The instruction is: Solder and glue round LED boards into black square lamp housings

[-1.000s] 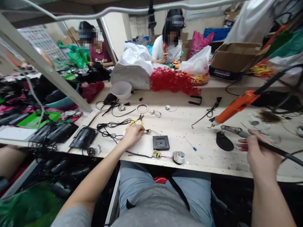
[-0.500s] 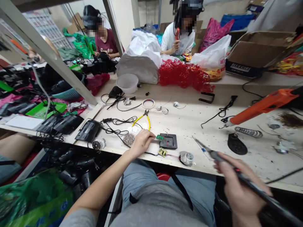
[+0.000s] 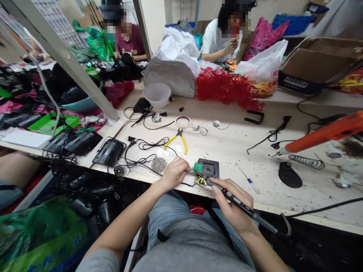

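Closed in a pinch, my left hand (image 3: 176, 173) is at the left edge of a small green circuit board (image 3: 197, 167). The board tilts over the left side of a dark square plastic frame (image 3: 214, 168). My right hand (image 3: 236, 204) grips a black soldering iron (image 3: 241, 205) like a pen, its tip end close below the green board. A yellowish circuit board (image 3: 200, 182) lies under the iron near the table's front edge. The small motor beside it is hidden behind my right hand.
Yellow-handled cutters (image 3: 179, 141), a tape roll (image 3: 183, 121) and a dish of screws (image 3: 158, 164) lie beyond my left hand. An orange electric screwdriver (image 3: 326, 132) and a coiled spring stand (image 3: 307, 161) are at right. Two co-workers sit across the table.
My right hand has moved left with the soldering iron, bringing its tip to the boards. The green board now shows more of its face. The camera view has shifted slightly.
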Motion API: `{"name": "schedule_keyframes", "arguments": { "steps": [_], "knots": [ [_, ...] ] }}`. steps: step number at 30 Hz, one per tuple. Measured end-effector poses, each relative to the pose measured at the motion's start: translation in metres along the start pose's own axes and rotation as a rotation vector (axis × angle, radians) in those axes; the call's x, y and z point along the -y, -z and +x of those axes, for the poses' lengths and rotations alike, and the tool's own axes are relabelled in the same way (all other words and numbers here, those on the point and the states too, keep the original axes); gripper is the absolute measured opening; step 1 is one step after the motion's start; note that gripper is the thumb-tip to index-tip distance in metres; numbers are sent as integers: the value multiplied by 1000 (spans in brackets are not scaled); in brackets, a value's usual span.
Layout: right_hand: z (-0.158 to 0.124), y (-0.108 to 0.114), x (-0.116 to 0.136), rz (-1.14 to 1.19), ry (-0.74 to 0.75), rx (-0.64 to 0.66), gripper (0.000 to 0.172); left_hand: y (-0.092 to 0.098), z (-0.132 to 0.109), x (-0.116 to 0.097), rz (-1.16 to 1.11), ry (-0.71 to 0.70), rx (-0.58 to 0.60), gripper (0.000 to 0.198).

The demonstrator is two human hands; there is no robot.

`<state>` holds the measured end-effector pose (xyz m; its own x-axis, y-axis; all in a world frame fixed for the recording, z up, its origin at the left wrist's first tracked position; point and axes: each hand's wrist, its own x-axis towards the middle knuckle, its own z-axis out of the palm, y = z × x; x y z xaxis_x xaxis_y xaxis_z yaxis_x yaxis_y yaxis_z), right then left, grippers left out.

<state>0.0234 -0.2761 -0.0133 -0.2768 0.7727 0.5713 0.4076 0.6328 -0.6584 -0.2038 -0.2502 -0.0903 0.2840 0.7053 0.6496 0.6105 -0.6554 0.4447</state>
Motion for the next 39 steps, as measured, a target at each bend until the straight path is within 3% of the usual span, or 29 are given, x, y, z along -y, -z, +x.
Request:
{"name": "schedule_keyframes", "arguments": {
  "steps": [10, 39],
  "knots": [
    [-3, -3, -4, -39, 23, 47, 15, 1, 1, 0, 30, -23, -16, 24],
    [-1, -10, -1, -21, 97, 9, 14, 1, 2, -4, 55, -19, -107, 23]
  ]
}}
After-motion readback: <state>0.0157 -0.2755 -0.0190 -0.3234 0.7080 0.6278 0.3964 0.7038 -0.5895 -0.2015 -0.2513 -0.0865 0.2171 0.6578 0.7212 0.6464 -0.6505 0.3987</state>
